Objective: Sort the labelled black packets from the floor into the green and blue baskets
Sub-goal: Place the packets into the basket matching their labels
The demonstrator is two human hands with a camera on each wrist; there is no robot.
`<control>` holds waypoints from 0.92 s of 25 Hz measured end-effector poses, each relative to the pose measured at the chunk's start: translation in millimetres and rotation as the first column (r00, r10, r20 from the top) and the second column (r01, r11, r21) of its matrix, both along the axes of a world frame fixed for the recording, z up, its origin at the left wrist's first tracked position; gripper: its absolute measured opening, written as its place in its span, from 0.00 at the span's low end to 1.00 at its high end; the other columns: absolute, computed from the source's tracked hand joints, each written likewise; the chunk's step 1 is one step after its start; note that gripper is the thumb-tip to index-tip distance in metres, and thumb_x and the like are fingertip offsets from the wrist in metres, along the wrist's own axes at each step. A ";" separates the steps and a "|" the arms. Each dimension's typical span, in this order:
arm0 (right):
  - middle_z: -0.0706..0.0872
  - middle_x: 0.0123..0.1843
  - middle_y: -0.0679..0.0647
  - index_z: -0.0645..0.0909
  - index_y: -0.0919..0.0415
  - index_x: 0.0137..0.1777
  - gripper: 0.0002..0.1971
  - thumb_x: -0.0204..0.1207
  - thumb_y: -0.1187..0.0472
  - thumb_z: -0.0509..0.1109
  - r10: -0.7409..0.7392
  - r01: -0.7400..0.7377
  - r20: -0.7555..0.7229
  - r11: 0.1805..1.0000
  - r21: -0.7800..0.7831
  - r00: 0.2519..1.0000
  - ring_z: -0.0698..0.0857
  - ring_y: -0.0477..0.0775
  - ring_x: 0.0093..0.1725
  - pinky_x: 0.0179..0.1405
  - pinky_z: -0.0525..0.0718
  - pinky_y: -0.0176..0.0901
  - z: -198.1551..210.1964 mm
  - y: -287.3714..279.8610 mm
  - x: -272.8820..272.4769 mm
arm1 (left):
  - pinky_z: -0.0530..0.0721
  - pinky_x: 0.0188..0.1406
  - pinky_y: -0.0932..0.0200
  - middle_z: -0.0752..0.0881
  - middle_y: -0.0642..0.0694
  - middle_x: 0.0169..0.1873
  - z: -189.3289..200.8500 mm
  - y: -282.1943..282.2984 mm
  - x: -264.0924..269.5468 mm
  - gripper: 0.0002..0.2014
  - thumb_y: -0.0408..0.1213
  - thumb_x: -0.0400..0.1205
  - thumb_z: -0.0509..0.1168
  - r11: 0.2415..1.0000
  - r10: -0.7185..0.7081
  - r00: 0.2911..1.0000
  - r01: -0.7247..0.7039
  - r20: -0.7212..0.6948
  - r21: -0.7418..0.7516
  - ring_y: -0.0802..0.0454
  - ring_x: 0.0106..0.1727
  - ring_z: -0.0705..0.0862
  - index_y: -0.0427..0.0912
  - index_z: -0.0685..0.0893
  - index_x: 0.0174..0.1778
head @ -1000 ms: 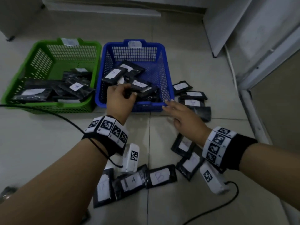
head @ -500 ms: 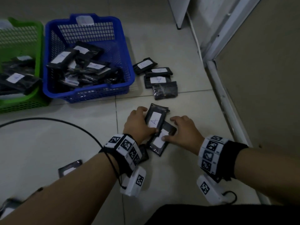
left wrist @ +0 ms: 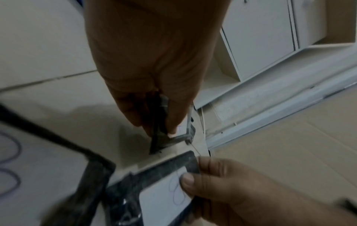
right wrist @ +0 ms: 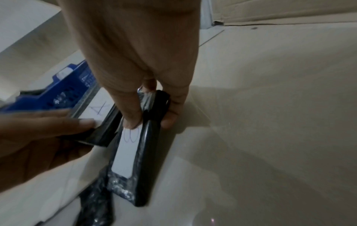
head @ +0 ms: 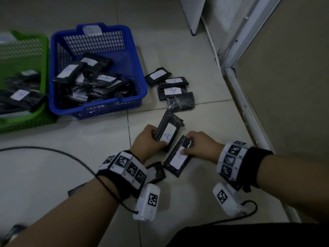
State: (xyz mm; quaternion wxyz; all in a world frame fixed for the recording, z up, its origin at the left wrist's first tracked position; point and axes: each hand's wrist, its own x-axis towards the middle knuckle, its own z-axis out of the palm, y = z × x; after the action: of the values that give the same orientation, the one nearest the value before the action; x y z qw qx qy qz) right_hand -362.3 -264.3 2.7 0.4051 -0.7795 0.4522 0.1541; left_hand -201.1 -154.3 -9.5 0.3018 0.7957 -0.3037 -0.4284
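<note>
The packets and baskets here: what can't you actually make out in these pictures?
- Green basket: cut off by the head view's left edge; its tag is unreadable.
- Packet beside the blue basket: no label showing.
- Packet under the left hand: label hidden by the wristband.

A second ago the left hand is at the near rim of the blue plastic basket and the right hand reaches flat over the floor; now both are down among the loose packets nearer the person. The left hand now grips the black plastic packet with the white label marked A, one end lifted off the tiles compared with half a second ago. The right hand now pinches the far end of the black packet with the white label marked B, its thumb on the label, where before it only lies over it.
</note>
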 end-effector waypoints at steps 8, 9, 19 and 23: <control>0.88 0.47 0.60 0.82 0.58 0.48 0.04 0.75 0.65 0.73 -0.332 0.172 0.384 0.903 0.395 0.862 0.85 0.52 0.38 0.32 0.83 0.41 27.4 -1.2 54.0 | 0.90 0.47 0.49 0.86 0.36 0.56 68.5 10.9 96.7 0.16 0.27 0.76 0.71 0.833 0.232 0.935 -0.333 -0.268 -0.441 0.42 0.53 0.87 0.42 0.77 0.57; 0.88 0.46 0.61 0.82 0.60 0.50 0.05 0.76 0.66 0.72 -0.356 0.175 0.408 0.891 0.418 0.840 0.85 0.53 0.37 0.30 0.84 0.42 29.7 -1.3 63.6 | 0.89 0.47 0.49 0.86 0.39 0.56 70.5 8.1 109.7 0.17 0.29 0.75 0.72 0.795 0.303 0.928 -0.371 -0.217 -0.480 0.44 0.54 0.87 0.47 0.75 0.56; 0.87 0.52 0.67 0.79 0.69 0.61 0.12 0.79 0.67 0.68 -0.361 0.153 0.484 0.896 0.417 0.797 0.85 0.57 0.41 0.30 0.84 0.42 43.2 -1.9 129.9 | 0.81 0.52 0.61 0.82 0.49 0.54 56.8 5.2 154.5 0.24 0.51 0.75 0.72 0.887 0.408 0.820 -0.253 0.401 -0.387 0.57 0.47 0.82 0.46 0.81 0.65; 0.87 0.51 0.67 0.80 0.68 0.58 0.11 0.78 0.67 0.69 -0.337 0.092 0.524 0.895 0.437 0.782 0.85 0.59 0.41 0.30 0.83 0.44 48.5 15.5 164.6 | 0.82 0.51 0.58 0.84 0.47 0.50 58.9 63.5 169.2 0.08 0.39 0.80 0.66 0.840 0.492 0.752 -0.279 0.439 -0.466 0.54 0.45 0.84 0.49 0.87 0.53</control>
State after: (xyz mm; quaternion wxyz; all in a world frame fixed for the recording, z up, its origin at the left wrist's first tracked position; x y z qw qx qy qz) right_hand -197.7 -248.8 51.1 0.6857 -0.6345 0.3523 -0.0561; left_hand -32.0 -90.8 49.4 0.4314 0.8572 -0.2774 -0.0467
